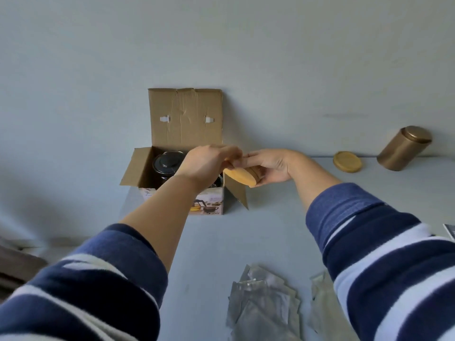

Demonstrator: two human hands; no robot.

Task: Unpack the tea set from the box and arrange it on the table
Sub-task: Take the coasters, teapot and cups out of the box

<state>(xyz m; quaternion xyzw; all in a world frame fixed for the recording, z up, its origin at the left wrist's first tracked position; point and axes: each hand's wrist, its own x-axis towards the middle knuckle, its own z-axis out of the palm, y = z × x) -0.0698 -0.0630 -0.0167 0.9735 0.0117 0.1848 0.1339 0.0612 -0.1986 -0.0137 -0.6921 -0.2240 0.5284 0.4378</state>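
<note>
The cardboard box stands at the far edge of the desk, against the wall, with its flaps open and the rear flap upright. A dark teapot lid is visible inside the box, toward its left side. The left hand is above the box's right portion, fingers curled and pinching the upper edge of a stack of round wooden coasters. The right hand grips the same stack from the right side, just beyond the box's right flap. One wooden coaster lies flat farther right at the far edge. A gold tin stands near the far right corner. Foil sachets lie at the near edge.
</note>
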